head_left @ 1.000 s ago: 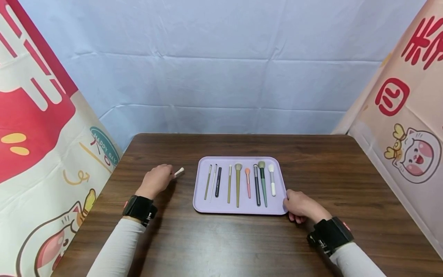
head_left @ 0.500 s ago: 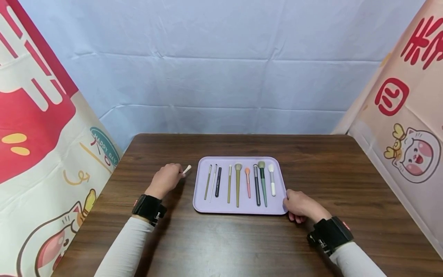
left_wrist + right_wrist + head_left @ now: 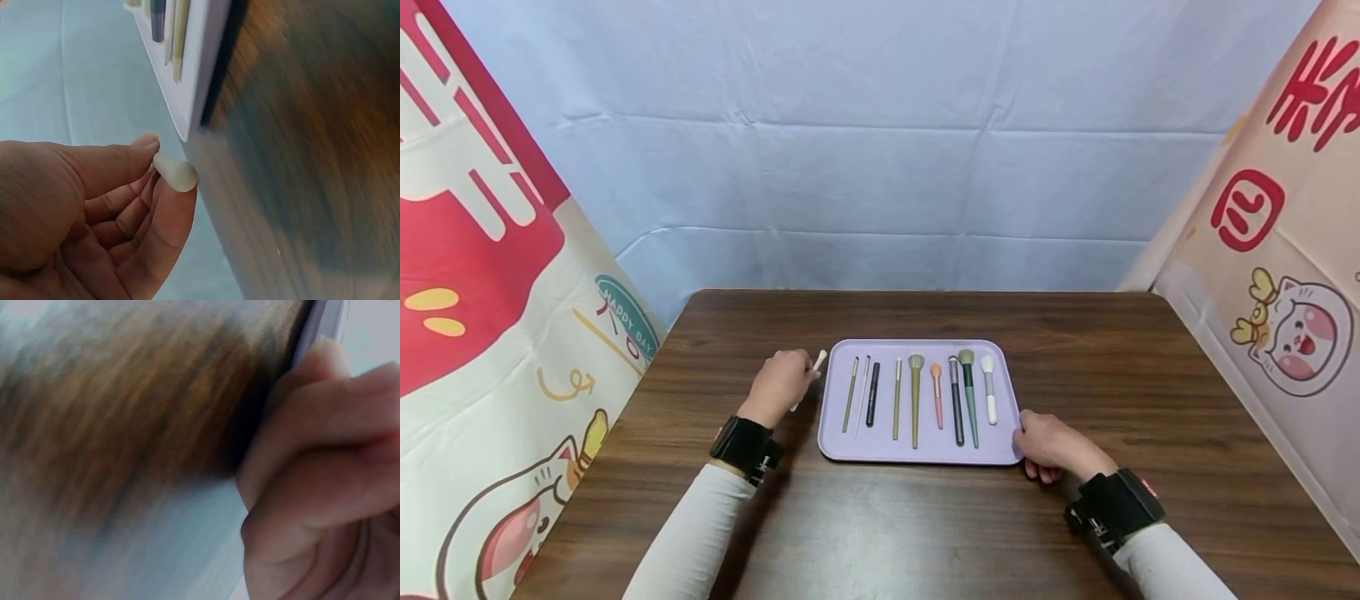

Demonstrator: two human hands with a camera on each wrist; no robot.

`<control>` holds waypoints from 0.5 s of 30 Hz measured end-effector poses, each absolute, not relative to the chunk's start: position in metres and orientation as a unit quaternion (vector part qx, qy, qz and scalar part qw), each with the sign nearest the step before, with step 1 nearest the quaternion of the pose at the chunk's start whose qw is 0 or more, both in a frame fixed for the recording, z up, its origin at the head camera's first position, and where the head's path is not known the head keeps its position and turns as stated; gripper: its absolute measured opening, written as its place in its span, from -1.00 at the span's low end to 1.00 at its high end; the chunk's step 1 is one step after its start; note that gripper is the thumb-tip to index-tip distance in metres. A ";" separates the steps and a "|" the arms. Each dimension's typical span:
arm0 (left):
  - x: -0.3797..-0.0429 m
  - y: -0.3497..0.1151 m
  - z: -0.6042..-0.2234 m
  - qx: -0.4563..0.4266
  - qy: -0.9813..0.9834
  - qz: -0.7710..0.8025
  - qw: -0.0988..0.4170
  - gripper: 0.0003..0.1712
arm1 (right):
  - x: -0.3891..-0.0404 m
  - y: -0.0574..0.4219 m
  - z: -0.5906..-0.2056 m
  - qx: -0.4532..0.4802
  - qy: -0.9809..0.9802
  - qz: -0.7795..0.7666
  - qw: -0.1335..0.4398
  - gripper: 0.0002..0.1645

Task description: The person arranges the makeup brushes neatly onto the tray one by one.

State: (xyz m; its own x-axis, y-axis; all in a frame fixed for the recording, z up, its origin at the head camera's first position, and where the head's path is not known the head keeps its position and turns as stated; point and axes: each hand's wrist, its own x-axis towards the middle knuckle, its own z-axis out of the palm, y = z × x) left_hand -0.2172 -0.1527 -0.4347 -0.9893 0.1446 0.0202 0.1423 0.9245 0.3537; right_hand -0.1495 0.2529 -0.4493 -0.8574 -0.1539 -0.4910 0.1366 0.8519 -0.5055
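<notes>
Between thumb and fingers, my left hand (image 3: 781, 383) pinches a slim cream makeup brush (image 3: 821, 360) just left of the lilac tray (image 3: 917, 457). In the left wrist view the brush's rounded pale end (image 3: 177, 175) points toward the camera; most of its length is hidden by the hand. My right hand (image 3: 1051, 443) holds the tray at its front right corner, its fingers curled at the edge in the right wrist view. Several makeup brushes lie side by side on the tray, among them a fan-topped olive brush (image 3: 915, 400), a pink brush (image 3: 937, 398) and a white-tipped brush (image 3: 989, 392).
The tray lies on a dark wood-grain table (image 3: 880, 533). A pale blue cloth (image 3: 880, 167) hangs behind its far edge. Printed cloths stand at the left (image 3: 497, 333) and right (image 3: 1285, 275) sides.
My left hand has moved right toward the tray with the cream brush, which has turned more upright in the head view. The right hand and tray have stayed in place.
</notes>
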 end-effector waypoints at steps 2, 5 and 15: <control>-0.218 -0.148 -0.435 0.067 0.981 0.181 0.000 -0.83 | -0.149 0.253 -0.449 -0.005 0.924 -0.273 0.267 -0.85; -0.220 -0.141 -0.435 0.056 0.982 0.179 0.001 -0.83 | -0.149 0.253 -0.449 -0.005 0.924 -0.275 0.267 -0.85; -0.223 -0.122 -0.434 0.024 0.986 0.167 0.012 -0.74 | -0.148 0.252 -0.449 -0.003 0.924 -0.276 0.265 -0.86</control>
State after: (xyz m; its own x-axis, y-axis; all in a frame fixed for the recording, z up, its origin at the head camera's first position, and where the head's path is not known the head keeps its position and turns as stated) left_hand -0.2227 -0.1222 -0.4342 -0.9985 0.0521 -0.0148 0.0443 0.9429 0.3302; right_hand -0.1483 0.2523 -0.4488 -0.8598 -0.1519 -0.4875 0.1399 0.8481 -0.5110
